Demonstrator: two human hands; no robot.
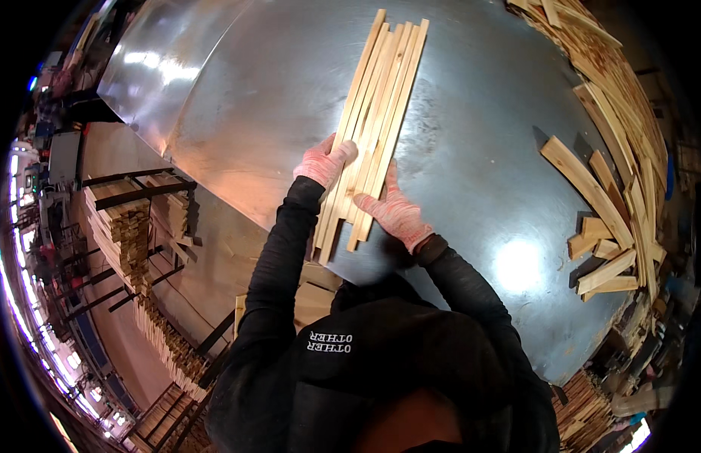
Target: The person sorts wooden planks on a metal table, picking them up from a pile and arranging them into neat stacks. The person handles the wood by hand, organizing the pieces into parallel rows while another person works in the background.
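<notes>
A bundle of several long, pale wooden strips (378,106) lies lengthwise in front of me over a shiny metal table (479,166). Its ends are uneven at both the far and near side. My left hand (326,162), in a pink-and-white knit glove, grips the bundle's left side with the thumb over the top. Gloved the same way, my right hand (399,214) clasps the right side nearer to me, its thumb on the strips and its fingers along the edge. The fingers under the wood are hidden.
Loose boards (588,189) and short offcuts (607,264) lie at the table's right, beside a long heap of thin wood strips (615,83). Beyond the table's left edge, stacked lumber (124,234) rests on a dark metal rack (143,195).
</notes>
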